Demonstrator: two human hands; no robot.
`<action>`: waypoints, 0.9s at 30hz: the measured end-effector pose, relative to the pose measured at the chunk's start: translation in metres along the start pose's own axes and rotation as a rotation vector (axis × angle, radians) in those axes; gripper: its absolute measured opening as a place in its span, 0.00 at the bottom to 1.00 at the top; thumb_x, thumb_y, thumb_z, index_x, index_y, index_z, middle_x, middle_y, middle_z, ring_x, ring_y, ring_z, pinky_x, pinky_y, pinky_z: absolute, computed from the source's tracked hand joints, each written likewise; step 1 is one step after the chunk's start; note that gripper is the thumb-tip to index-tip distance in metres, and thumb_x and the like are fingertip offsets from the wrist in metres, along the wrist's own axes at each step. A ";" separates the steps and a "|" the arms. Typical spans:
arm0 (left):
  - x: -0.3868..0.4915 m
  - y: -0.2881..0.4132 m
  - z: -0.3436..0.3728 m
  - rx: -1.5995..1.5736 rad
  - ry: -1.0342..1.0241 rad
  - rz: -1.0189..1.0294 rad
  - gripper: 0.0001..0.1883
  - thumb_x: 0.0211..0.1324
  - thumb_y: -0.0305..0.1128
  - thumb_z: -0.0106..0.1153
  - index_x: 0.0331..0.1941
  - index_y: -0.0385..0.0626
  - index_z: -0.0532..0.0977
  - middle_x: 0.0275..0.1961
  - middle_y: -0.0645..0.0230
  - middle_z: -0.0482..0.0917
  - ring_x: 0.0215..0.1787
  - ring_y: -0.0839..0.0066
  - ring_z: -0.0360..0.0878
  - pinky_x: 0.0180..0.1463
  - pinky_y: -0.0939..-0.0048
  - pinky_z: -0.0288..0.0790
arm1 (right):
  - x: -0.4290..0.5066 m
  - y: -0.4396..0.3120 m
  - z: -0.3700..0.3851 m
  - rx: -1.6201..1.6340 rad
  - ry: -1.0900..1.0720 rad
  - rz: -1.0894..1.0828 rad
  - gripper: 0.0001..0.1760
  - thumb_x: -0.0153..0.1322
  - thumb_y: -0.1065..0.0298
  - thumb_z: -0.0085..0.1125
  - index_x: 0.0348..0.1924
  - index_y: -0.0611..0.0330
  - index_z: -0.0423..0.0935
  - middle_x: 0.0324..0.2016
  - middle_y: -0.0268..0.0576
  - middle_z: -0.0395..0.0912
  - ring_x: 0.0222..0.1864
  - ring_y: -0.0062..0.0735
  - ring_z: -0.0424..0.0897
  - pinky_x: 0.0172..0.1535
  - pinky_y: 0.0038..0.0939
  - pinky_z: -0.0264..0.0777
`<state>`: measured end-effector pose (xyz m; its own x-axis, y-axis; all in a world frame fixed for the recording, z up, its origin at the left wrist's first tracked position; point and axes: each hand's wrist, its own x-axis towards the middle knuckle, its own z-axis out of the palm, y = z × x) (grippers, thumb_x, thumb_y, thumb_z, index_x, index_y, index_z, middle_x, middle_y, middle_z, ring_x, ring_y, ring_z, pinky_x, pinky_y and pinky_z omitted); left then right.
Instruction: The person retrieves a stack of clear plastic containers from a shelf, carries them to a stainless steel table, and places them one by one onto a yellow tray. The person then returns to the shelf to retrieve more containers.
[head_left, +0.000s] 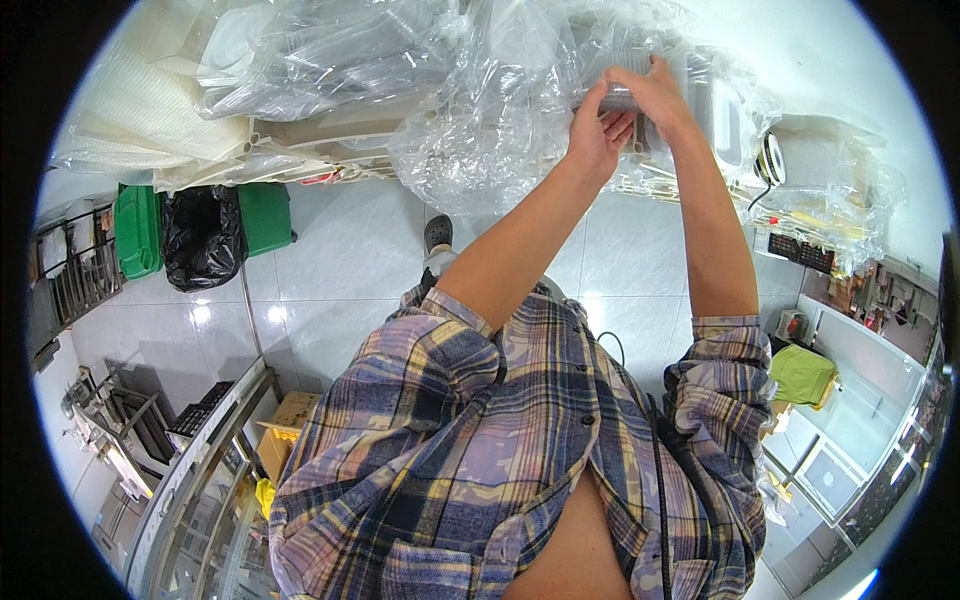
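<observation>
Both hands are up at a shelf rack (330, 135) crowded with plastic packaging. Between them is a stack of clear plastic lids or containers (619, 100), its thin rims lying close together. My left hand (596, 139) holds the near end from below, thumb up and fingers partly curled. Over the top and right side of the stack, my right hand (658, 96) is spread with its thumb towards the left thumb. Loose clear plastic bags (487, 142) hang just left of my hands. Wrapped white containers (727, 124) stand just right of them.
More bagged clear containers (337, 67) fill the shelf's left part. A white reel (771, 159) with a black cord sits at right. Below left stands a green bin (264, 217) with a black bag (202, 232). A glass display case (202, 495) is behind me at left.
</observation>
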<state>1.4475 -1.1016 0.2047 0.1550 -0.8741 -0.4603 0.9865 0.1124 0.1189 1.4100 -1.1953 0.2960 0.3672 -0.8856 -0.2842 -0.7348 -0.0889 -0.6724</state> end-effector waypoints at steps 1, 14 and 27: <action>0.000 0.000 0.000 0.004 0.003 0.000 0.42 0.66 0.55 0.62 0.70 0.37 0.56 0.63 0.53 0.70 0.66 0.60 0.73 0.76 0.54 0.63 | 0.000 0.000 0.001 0.000 0.002 0.004 0.68 0.57 0.46 0.75 0.72 0.90 0.48 0.65 0.75 0.66 0.67 0.56 0.72 0.67 0.40 0.67; -0.005 0.012 0.000 -0.068 0.018 -0.123 0.45 0.65 0.53 0.63 0.72 0.37 0.53 0.67 0.56 0.62 0.68 0.61 0.67 0.74 0.35 0.59 | -0.002 0.000 0.000 -0.039 -0.024 0.017 0.68 0.58 0.44 0.72 0.72 0.88 0.48 0.62 0.75 0.68 0.63 0.57 0.73 0.63 0.43 0.70; 0.000 0.018 -0.001 -0.079 0.025 -0.148 0.44 0.64 0.54 0.65 0.71 0.40 0.56 0.69 0.60 0.60 0.69 0.63 0.65 0.74 0.31 0.56 | 0.004 0.008 0.004 -0.038 0.047 -0.073 0.62 0.57 0.44 0.74 0.65 0.92 0.58 0.51 0.69 0.78 0.50 0.51 0.82 0.53 0.40 0.77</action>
<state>1.4654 -1.0987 0.2057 0.0079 -0.8721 -0.4892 0.9996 0.0208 -0.0211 1.4082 -1.1979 0.2863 0.3942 -0.8966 -0.2020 -0.7283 -0.1707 -0.6637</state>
